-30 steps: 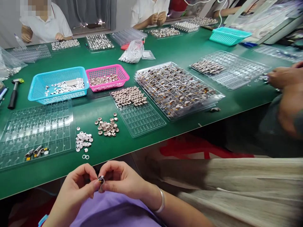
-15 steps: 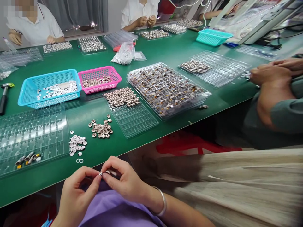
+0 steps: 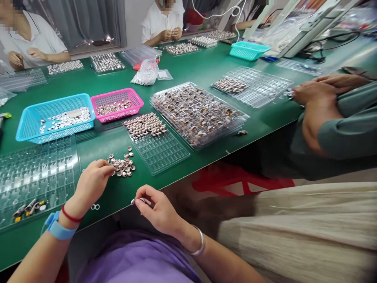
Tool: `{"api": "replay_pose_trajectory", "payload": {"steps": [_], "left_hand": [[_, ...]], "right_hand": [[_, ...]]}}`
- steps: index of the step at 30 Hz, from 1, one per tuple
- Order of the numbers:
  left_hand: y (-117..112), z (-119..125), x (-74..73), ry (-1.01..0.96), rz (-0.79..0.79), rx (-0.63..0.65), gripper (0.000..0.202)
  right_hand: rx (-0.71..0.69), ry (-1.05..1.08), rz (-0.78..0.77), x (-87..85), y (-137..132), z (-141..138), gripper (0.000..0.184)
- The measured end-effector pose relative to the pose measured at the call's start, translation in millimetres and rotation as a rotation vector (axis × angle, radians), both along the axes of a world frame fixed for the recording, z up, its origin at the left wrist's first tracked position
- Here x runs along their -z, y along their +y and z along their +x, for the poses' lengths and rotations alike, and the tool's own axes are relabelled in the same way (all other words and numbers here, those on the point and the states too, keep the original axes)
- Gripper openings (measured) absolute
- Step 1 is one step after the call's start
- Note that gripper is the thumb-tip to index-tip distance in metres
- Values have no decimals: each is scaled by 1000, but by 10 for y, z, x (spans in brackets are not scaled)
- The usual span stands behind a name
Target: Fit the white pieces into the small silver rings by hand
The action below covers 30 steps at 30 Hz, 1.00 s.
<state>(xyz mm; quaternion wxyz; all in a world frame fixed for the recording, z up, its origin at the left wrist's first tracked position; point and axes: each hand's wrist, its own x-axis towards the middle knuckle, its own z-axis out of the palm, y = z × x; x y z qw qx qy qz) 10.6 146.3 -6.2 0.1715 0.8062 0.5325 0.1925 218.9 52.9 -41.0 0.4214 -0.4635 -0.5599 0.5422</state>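
My left hand (image 3: 94, 179) is over the table, thumb and fingers pinched together at the left edge of a pile of small round metal caps (image 3: 123, 163). Whatever lies between its fingertips is too small and hidden to make out. Off the table's front edge, my right hand (image 3: 157, 206) is closed around a small metal part (image 3: 133, 201) whose round, pale end sticks out past the fingertips. Two white rings (image 3: 95, 206) lie below my left hand, which covers most of the white discs. A clear tray (image 3: 161, 153) beside the caps holds rows of pinkish metal parts (image 3: 144, 125).
A blue basket (image 3: 22, 127) of white pieces and a pink basket (image 3: 138, 98) of caps stand behind. Stacked filled trays (image 3: 197, 114) lie right of centre. At left is a large clear tray (image 3: 38, 167). A co-worker's hands (image 3: 315, 90) are at the right.
My left hand has parted from my right and moved up and left to the cap pile, covering the white discs. My right hand still holds its part. The view has shifted slightly.
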Motion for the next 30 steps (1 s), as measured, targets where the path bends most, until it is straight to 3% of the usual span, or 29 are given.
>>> {"api": "replay_pose_trajectory", "payload": {"steps": [3, 6, 14, 20, 30], "left_hand": [[90, 29, 12, 48, -12, 32, 20], [18, 57, -5, 51, -2, 18, 19], [-541, 126, -102, -145, -22, -20, 26], [-909, 120, -90, -544, -232, -242, 21], [-1216, 45, 40, -695, -332, -358, 18]], "right_hand": [[-33, -1, 3, -8, 9, 24, 11], [-49, -19, 23, -25, 19, 28, 10], [-128, 144, 132, -102, -30, -83, 2], [-141, 119, 164, -140, -114, -123, 4], [-116, 53, 173, -251, -134, -152, 4]]}}
